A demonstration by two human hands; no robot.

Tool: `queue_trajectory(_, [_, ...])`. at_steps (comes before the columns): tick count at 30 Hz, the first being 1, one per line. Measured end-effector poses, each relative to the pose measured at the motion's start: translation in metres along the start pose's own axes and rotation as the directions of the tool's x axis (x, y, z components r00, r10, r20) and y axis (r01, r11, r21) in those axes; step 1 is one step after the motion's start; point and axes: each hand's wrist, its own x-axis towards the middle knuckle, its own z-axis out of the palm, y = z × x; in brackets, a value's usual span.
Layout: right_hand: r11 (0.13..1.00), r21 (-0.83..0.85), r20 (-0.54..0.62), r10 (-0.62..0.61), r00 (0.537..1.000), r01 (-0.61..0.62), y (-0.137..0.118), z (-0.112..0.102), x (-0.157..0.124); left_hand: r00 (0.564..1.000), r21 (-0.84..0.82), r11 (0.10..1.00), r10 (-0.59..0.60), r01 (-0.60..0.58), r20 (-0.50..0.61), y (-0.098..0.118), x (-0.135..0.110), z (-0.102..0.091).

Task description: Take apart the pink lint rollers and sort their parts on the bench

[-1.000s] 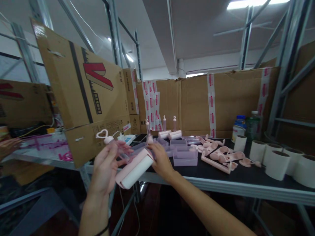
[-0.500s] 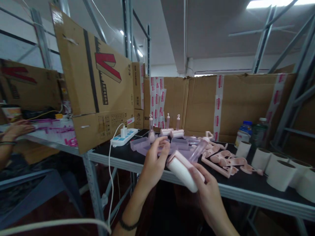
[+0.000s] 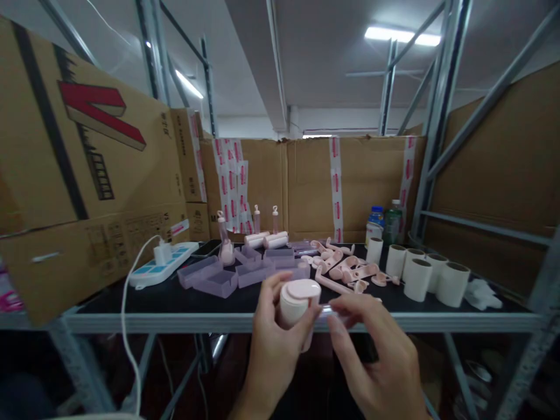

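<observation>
Upright above the table's front edge is a lint roller [image 3: 292, 310], a white roll with a pale pink frame and end cap. My left hand [image 3: 273, 335] is wrapped round it, thumb across the front. My right hand [image 3: 380, 350] is close on the right, its thumb and fingers pinched on a clear plastic piece [image 3: 326, 312] beside the roller. The fingers cover most of that piece. Behind the hands lie translucent purple plastic covers [image 3: 219, 283] and loose pink plastic parts [image 3: 345, 271].
Several white paper rolls [image 3: 417, 280] stand on the right beside crumpled white paper [image 3: 482, 293]. Two bottles [image 3: 375, 224] are behind them. Finished-looking rollers [image 3: 275, 239] lie at the back. A power strip [image 3: 164, 265] with a white cable sits left; cardboard walls [image 3: 306, 192] enclose the table.
The view has swung right. The roller has passed from my right hand into my left and turned from slanted to upright. My right hand now pinches the clear piece beside it.
</observation>
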Motion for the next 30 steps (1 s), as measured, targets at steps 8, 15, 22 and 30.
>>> queue_trajectory(8, [0.999,-0.032,-0.149,-0.046,0.988,0.042,-0.004,-0.013,0.012,0.633,0.291,0.563,0.669,-0.774,0.389,0.012,-0.021,0.014])
queue_trajectory(15, [0.992,0.054,-0.167,0.12,0.979,-0.112,-0.002,-0.022,0.023,0.593,0.493,0.376,0.688,-0.785,0.42,-0.001,-0.025,0.035])
queue_trajectory(22, [0.922,0.23,0.135,0.287,0.948,-0.312,0.008,-0.031,0.027,0.533,0.473,0.313,0.712,-0.824,0.457,-0.015,-0.022,0.037])
queue_trajectory(30, [0.89,0.333,0.194,0.26,0.946,-0.313,0.007,-0.034,0.031,0.566,0.451,0.379,0.712,-0.808,0.415,-0.013,-0.022,0.03])
